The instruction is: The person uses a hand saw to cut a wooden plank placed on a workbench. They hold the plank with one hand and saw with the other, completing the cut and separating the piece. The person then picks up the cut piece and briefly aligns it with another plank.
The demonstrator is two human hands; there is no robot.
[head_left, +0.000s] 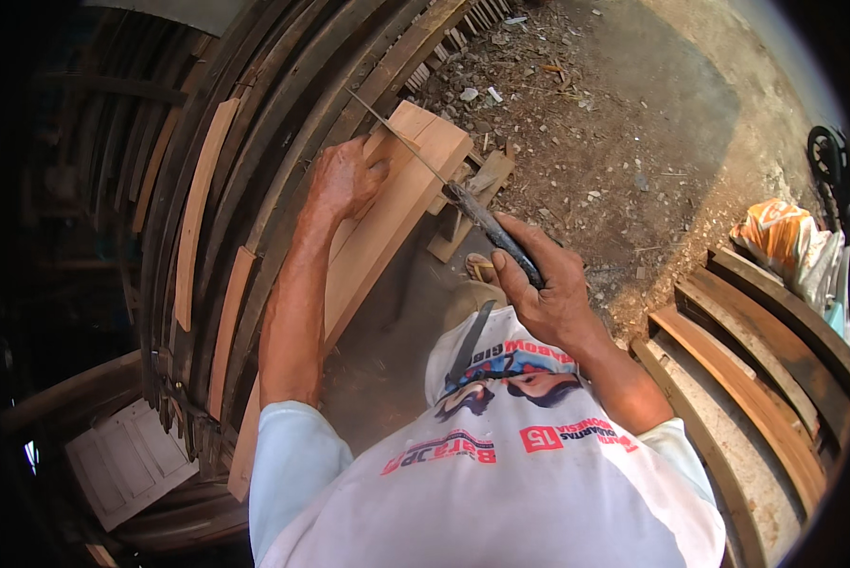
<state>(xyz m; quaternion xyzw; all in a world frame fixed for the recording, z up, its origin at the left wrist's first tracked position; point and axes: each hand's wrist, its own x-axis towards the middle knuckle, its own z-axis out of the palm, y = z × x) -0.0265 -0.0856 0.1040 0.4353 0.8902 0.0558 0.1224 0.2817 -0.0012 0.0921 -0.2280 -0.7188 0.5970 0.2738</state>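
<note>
A long reddish-brown wooden beam (383, 237) slants from below my left forearm up to its far end. My left hand (347, 180) is closed near that end, with its fingers curled against the left side of the wood. In my right hand (541, 284) is the dark handle of a handsaw (477, 216). The saw's thin blade shows edge-on and crosses over the beam's far end, pointing away to the left. A thin line runs across the wood near the blade; whether the teeth touch it cannot be made out.
Long dark boards (283, 142) stand in a row at the left, with paler strips (203, 218) among them. Small wood pieces (472, 204) lie beyond the beam. More planks (742, 364) and a plastic bag (787, 239) are at the right. Debris litters the dirt ground (586, 123).
</note>
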